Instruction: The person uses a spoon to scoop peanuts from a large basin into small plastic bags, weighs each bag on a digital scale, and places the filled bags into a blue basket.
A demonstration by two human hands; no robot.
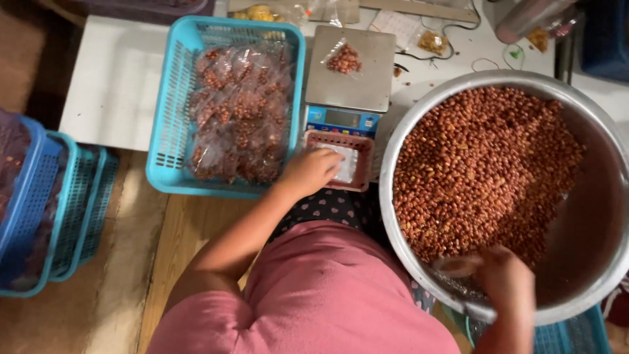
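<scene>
Showing one metal bowl (593,196) of peanuts (481,164): right hand (508,282) inside it (fingers blurred, grip unclear); left hand (311,172), fingers curled, on one small red tray (357,143) beside one scale (347,72).

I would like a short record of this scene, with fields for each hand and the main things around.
left hand: reaches into small red basket holding clear bags
right hand: blurred, in metal basin of peanuts
scale: one small bag of peanuts on it
blue basket: filled peanut bags
</scene>
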